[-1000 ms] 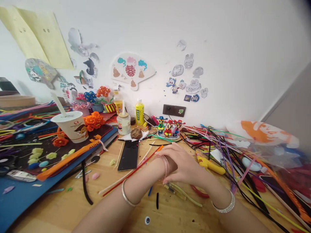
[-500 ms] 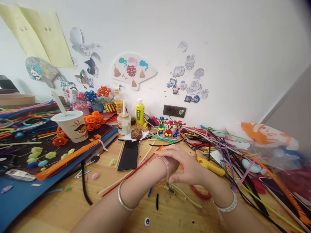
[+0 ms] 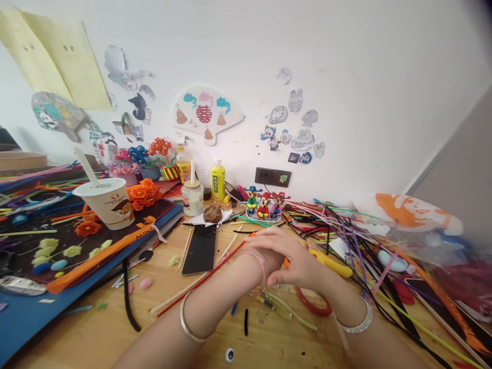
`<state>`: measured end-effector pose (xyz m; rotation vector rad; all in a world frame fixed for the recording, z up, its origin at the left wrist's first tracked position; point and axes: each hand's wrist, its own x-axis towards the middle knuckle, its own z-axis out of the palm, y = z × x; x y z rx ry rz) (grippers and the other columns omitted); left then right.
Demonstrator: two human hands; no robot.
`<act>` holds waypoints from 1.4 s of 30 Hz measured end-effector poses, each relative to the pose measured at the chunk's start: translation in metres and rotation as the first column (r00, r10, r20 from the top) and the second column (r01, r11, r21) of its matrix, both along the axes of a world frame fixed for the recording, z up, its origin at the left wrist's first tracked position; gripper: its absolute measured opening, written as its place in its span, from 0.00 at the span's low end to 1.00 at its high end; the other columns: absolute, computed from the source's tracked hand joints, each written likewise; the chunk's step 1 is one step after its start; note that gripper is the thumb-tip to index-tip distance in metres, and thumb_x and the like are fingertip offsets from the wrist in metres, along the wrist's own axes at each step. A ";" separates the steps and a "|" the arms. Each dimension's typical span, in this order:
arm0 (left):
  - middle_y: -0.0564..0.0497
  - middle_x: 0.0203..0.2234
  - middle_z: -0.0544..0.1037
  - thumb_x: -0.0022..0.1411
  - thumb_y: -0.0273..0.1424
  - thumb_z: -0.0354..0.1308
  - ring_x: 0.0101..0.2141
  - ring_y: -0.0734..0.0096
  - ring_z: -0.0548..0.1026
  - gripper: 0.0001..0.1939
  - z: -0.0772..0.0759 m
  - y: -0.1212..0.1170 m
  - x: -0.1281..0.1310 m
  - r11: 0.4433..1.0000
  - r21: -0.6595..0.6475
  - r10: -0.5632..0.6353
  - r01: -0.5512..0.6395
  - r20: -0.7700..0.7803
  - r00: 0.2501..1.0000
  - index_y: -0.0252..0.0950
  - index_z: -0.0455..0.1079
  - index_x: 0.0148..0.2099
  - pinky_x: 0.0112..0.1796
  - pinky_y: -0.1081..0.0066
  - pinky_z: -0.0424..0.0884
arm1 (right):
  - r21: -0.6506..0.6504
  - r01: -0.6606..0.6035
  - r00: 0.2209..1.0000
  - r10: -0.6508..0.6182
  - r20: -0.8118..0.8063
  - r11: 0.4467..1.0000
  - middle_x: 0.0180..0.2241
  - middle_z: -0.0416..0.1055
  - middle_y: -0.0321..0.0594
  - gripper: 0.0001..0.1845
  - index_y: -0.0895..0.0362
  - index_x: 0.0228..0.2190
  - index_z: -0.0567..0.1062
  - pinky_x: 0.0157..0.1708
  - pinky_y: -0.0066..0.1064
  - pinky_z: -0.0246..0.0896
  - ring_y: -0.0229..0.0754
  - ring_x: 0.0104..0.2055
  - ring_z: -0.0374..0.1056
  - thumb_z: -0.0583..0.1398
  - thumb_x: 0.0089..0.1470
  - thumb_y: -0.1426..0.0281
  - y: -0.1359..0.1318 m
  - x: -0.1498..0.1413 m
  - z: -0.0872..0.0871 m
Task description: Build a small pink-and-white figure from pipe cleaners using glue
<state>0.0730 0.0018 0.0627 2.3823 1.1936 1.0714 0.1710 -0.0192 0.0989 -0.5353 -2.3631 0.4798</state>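
Observation:
My left hand (image 3: 274, 260) lies low over the middle of the table, its fingers hidden behind my right hand. Around the left wrist is a pinkish see-through band (image 3: 260, 260). My right hand (image 3: 294, 256) rests across the back of the left, fingers stretched over it and thumb apart near the band. I cannot see anything held in either hand. Below them lie pale yellow strips (image 3: 295, 312) and a red ring (image 3: 317, 303). A yellow-handled tool (image 3: 332, 264) is just right of the right hand.
A black phone (image 3: 199, 248) lies left of the hands. Three small figures (image 3: 264, 205) stand behind them. Pipe cleaners (image 3: 346, 225) pile up at right. A paper cup (image 3: 111, 205) stands on a dark board at left. One googly eye (image 3: 229, 354) is near the front.
The whole view has shifted slightly, so the table things appear a little further left. Both hands keep nearly the same pose, the right one still over the left.

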 end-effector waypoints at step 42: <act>0.60 0.16 0.55 0.58 0.36 0.43 0.19 0.77 0.56 0.13 0.036 0.027 -0.027 0.917 -0.297 -0.235 0.267 0.141 0.962 0.37 0.55 0.24 0.21 0.77 0.56 | 0.465 0.482 0.794 -0.595 0.127 0.743 0.28 0.66 0.41 0.13 0.58 0.30 0.67 0.30 0.29 0.54 0.40 0.31 0.62 0.45 0.59 0.70 0.028 0.037 -0.006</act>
